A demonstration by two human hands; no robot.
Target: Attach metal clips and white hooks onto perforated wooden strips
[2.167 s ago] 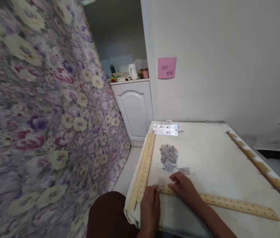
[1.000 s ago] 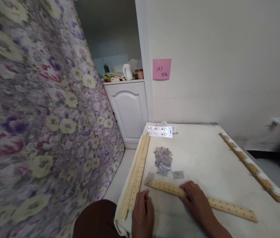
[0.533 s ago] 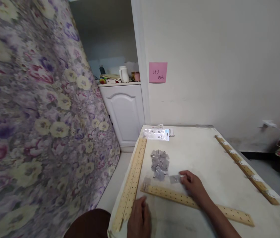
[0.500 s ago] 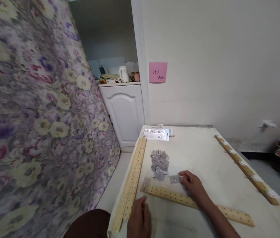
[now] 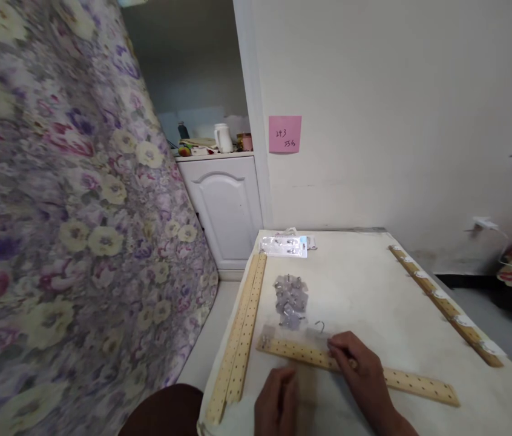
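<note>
My right hand (image 5: pixel 360 370) pinches the right edge of a clear adhesive hook (image 5: pixel 318 335), a transparent square with a curved metal hook on it. The hook is held just over the perforated wooden strip (image 5: pixel 413 383) that lies crosswise on the table. Another clear hook (image 5: pixel 265 339) sits at the strip's left end. My left hand (image 5: pixel 276 399) is at the near side of that strip, its fingers curled together; whether anything is in them is hidden. Behind both hands lies a pile of clear adhesive hooks (image 5: pixel 291 298).
Two perforated wooden strips (image 5: pixel 243 324) run along the table's left edge. On the right lies a wooden strip (image 5: pixel 444 306) bearing several white round pieces. Clear packaging (image 5: pixel 283 246) rests at the back of the table (image 5: pixel 351 272). A floral curtain (image 5: pixel 101 200) hangs at left.
My right hand has come nearer with the clear hook, from beside the pile to over the wooden strip. My left hand has shifted right, toward it.
</note>
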